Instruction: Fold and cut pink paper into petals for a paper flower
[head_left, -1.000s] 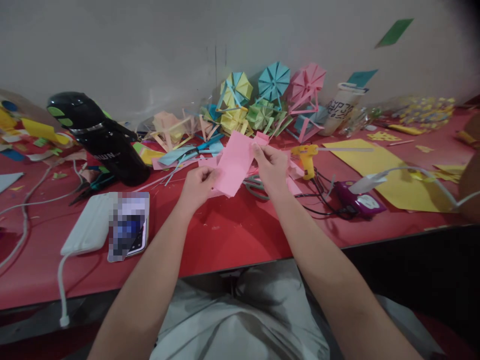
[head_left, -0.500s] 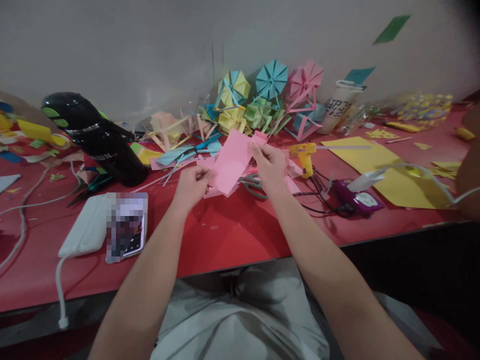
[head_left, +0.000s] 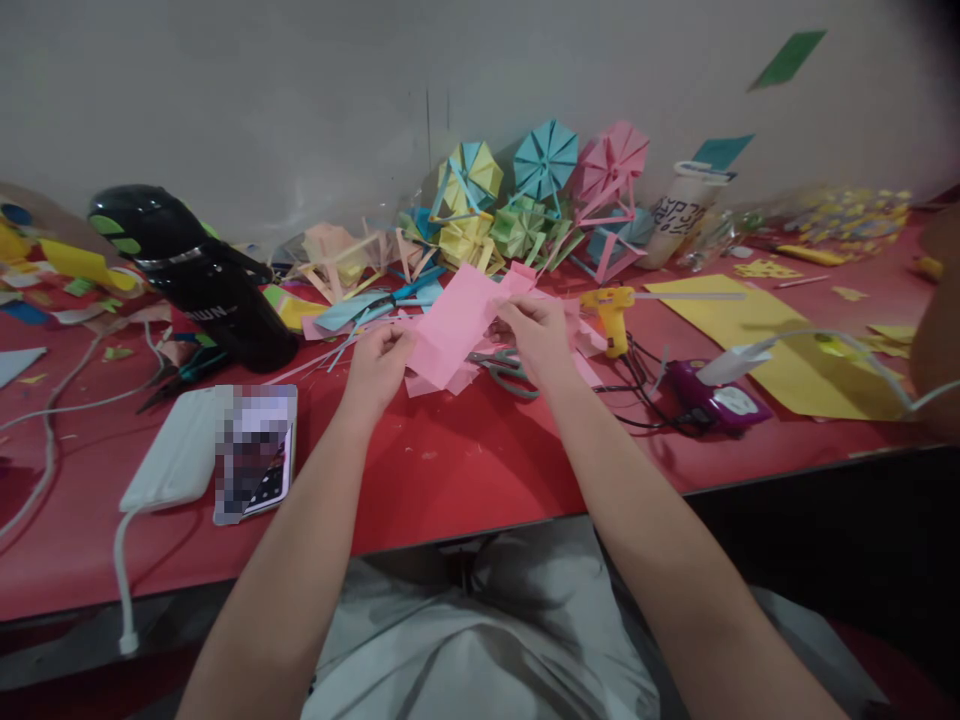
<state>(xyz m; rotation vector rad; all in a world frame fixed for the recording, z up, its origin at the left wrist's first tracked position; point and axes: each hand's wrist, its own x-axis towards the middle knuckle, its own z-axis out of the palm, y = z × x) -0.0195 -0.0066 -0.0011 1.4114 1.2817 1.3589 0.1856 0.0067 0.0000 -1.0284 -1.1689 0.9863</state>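
Note:
A flat piece of pink paper (head_left: pixel 454 325) is stretched between my two hands, above the red table. My left hand (head_left: pixel 381 362) pinches its left edge between thumb and fingers. At the opposite edge, my right hand (head_left: pixel 537 335) grips it the same way, the fingertips partly hidden. Below the paper lie more pink pieces, partly covered by it. A pair of scissors (head_left: pixel 510 372) rests beside my right hand, its blades partly under the paper. Just right of that hand sits a yellow glue gun (head_left: pixel 611 315).
Folded paper wheels (head_left: pixel 545 160) stand along the wall with a cup (head_left: pixel 679 215). At left are a black bottle (head_left: pixel 195 285), a white power bank (head_left: pixel 176 450) and a phone (head_left: pixel 262 455). A purple power adapter (head_left: pixel 712 395) and yellow sheet (head_left: pixel 795 350) lie at right.
Both hands have shifted slightly left with the pink paper, which now sits a little lower and flatter. More of the scissors shows beside my right hand.

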